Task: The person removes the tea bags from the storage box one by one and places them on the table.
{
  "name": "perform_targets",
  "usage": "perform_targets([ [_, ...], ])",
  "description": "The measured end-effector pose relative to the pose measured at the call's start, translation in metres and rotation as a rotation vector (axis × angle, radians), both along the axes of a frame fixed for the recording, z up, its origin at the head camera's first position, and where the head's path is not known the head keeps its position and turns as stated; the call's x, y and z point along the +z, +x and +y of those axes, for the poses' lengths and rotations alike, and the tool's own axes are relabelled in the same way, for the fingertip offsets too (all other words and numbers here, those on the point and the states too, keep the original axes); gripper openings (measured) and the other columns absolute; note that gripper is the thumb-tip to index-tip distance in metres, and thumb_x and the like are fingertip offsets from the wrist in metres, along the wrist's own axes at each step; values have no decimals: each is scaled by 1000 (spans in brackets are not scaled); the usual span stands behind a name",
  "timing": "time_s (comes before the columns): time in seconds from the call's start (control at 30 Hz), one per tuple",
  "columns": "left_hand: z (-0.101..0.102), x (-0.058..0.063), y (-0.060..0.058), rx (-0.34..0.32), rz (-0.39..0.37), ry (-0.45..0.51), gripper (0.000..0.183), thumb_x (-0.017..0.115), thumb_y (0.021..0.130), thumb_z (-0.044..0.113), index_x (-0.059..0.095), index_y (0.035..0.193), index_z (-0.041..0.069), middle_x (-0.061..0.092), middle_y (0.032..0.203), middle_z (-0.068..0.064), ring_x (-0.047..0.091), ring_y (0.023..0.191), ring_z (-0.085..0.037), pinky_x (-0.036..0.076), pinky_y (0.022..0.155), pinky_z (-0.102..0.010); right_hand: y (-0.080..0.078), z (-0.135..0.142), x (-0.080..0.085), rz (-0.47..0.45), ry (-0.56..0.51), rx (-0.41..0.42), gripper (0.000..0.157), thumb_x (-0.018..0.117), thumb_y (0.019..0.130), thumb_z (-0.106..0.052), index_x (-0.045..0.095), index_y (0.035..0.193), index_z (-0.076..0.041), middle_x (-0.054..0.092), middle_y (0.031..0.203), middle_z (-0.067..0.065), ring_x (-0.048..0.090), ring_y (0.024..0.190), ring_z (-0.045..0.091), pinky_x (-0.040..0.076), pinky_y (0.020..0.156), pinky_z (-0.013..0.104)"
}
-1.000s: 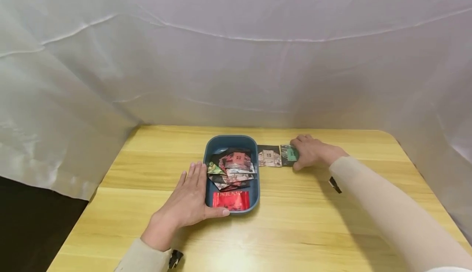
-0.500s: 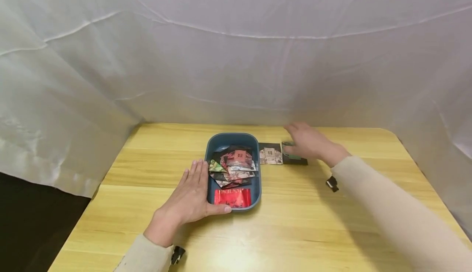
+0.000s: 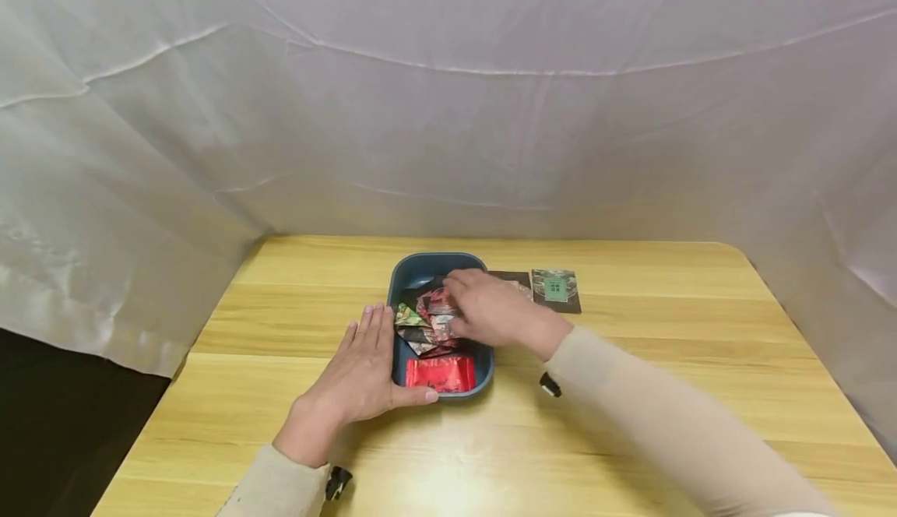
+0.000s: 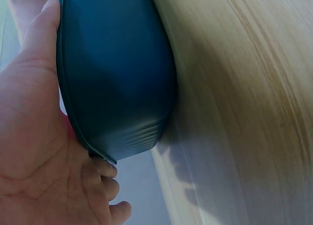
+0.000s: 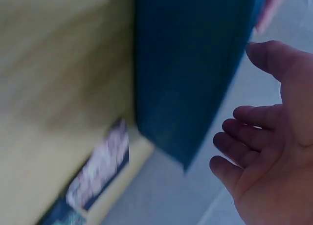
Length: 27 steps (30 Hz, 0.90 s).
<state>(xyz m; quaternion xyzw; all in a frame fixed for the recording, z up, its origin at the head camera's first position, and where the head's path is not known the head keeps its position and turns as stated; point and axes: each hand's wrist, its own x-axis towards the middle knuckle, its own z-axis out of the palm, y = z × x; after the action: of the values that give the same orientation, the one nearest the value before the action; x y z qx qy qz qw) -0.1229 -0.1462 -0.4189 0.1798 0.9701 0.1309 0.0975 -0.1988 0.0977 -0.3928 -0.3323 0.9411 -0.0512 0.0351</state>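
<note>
A blue rectangular box (image 3: pixel 436 255) stands on the table, holding several overlapping square printed packets (image 3: pixel 429 336) and a shiny red packet (image 3: pixel 440 374) at its near end. My left hand (image 3: pixel 353 385) lies along the box's left side with straight fingers, its thumb across the near rim. In the head view my right hand (image 3: pixel 494 308) reaches over the box's right rim, covering part of the packets. The right wrist view shows that hand's fingers (image 5: pixel 244 134) loosely bent above the rim, nothing between them. Right of the box, a dark packet with a green panel (image 3: pixel 556 290) lies flat.
Beside the green one, a second dark packet (image 3: pixel 510 275) lies against the box's right side, partly behind my right hand. The light wooden table (image 3: pixel 666 283) ends at a pale fabric curtain (image 3: pixel 448 135) at the back and sides.
My right hand has let go of the green-panelled packet, lifted off and moved left over the box. That packet now lies uncovered on the table. My left hand has kept its place.
</note>
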Motion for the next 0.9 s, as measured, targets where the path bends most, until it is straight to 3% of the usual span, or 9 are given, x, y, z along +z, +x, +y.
perform_targets([
  [0.1, 0, 0, 0, -3, 6, 4, 144, 61, 76, 93, 12, 165, -8, 10, 174, -29, 7, 163, -44, 14, 132, -60, 6, -15, -11, 31, 61, 14, 74, 65, 103, -44, 46, 155, 6, 48, 160, 24, 46, 150, 38, 35, 127, 48],
  [0.4, 1, 0, -1, -3, 3, 15, 144, 61, 76, 93, 11, 165, -8, 9, 174, -29, 6, 163, -42, 14, 132, -60, 19, -27, -26, 34, 177, -90, 74, 48, 109, -52, 44, 157, 4, 46, 163, 22, 44, 152, 37, 32, 127, 54],
  [0.53, 1, -1, 0, 0, -1, 17, 145, 62, 75, 93, 9, 166, -8, 6, 174, -29, 4, 163, -42, 13, 132, -59, 24, -25, -29, 68, 158, -54, 67, 45, 111, -47, 47, 155, 4, 48, 161, 22, 46, 150, 38, 34, 126, 56],
  [0.7, 3, -3, 0, -7, -1, 20, 146, 60, 75, 95, 7, 166, -6, 4, 174, -28, 3, 163, -42, 13, 132, -59, 30, -23, -30, 88, 103, -8, 63, 52, 109, -42, 51, 153, 3, 53, 155, 23, 52, 144, 40, 40, 123, 53],
  [0.9, 4, -3, 1, 1, -12, 25, 147, 60, 74, 95, 6, 167, -5, 5, 175, -27, 2, 164, -41, 13, 132, -60, 28, -22, -19, 34, 3, -5, 55, 64, 103, -40, 63, 140, 0, 63, 144, 18, 60, 132, 34, 48, 117, 49],
])
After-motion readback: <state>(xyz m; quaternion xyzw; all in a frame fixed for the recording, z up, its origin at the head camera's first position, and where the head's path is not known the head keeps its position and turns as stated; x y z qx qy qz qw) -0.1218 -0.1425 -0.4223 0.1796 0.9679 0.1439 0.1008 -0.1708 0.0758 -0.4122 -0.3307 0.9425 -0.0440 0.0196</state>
